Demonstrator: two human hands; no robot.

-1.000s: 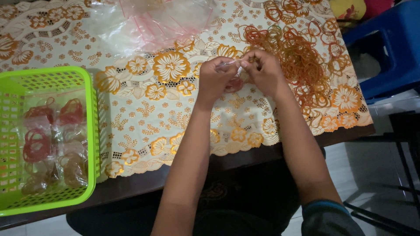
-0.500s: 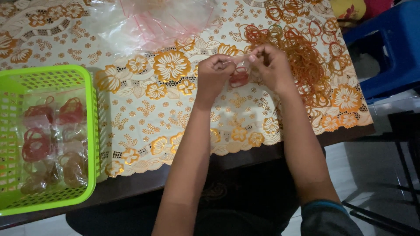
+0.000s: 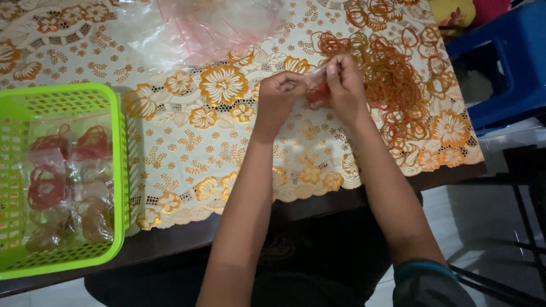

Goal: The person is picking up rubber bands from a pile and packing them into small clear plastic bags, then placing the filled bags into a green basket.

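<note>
My left hand [image 3: 281,94] and my right hand [image 3: 343,84] meet above the flowered tablecloth [image 3: 227,142]. Between them they pinch a small clear plastic bag [image 3: 316,91] with red rubber bands inside. Each hand grips one side of the bag's top edge. A loose pile of orange rubber bands [image 3: 392,74] lies on the cloth just right of my right hand. A stack of clear zip bags with pink strips [image 3: 210,25] lies at the far edge of the table, beyond my hands.
A lime green plastic basket [image 3: 119,170] stands at the left, near the table's front edge, holding several small clear bags of red rubber bands [image 3: 57,182]. A blue plastic stool [image 3: 506,62] stands off the table's right end. The dark table edge runs along the front.
Both hands stay together on the small bag, with only slight finger shifts along its top edge. Nothing else has moved.
</note>
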